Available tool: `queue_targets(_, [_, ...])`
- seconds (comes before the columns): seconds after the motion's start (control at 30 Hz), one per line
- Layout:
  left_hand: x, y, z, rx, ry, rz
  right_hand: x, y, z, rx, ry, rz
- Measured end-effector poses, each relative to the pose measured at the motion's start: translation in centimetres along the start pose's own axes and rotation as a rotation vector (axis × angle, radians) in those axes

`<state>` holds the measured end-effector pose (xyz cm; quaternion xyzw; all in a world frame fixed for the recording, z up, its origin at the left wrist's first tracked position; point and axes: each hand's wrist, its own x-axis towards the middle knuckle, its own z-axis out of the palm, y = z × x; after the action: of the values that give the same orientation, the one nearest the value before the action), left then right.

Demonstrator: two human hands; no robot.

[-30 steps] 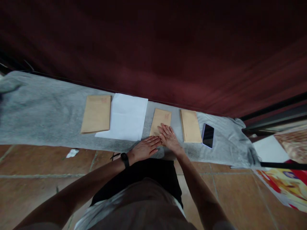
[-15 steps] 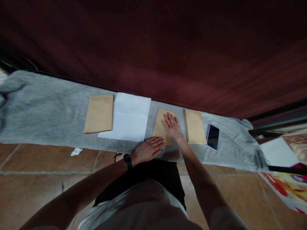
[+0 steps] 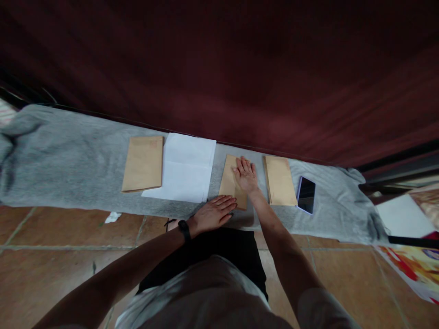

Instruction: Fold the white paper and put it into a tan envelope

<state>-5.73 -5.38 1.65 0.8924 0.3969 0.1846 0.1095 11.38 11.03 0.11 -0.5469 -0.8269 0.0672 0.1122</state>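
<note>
A brown paper envelope [image 3: 227, 177] lies on the grey cloth in front of me, partly covered by both hands. My right hand [image 3: 246, 175] rests flat on its upper right side, fingers stretched out. Across its lower left corner lies my left hand [image 3: 214, 213], palm down with the fingers extended; a dark band [image 3: 184, 230] circles that wrist. A stack of brown envelopes [image 3: 280, 181] sits to the right of my right hand. White sheets of paper [image 3: 188, 167] lie to the left, and more brown envelopes [image 3: 143, 163] overlap their left edge.
The grey cloth [image 3: 78, 160] covers a long narrow surface along a dark red curtain or panel [image 3: 219, 68]. A phone [image 3: 306, 195] lies right of the envelope stack. White scrap [image 3: 113, 217] is on the tiled floor [image 3: 61, 228]. A colourful printed box [image 3: 411, 269] stands at far right.
My right hand has slid slightly up and to the right over the envelope. My left hand stays on the lower corner. The whole view has shifted a little.
</note>
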Motion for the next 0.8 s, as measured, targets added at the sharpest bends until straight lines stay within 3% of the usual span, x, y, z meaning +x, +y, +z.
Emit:
queue_targets(0.4, [0.0,0.2,-0.1,-0.004,-0.005,-0.018,-2.5,-1.7,0.3,0.017,-0.028,-0.112])
queue_targets(0.8, [-0.1,0.3,0.1,0.022,0.004,-0.034,-5.3,-2.8,-0.5,0.055,-0.143,-0.246])
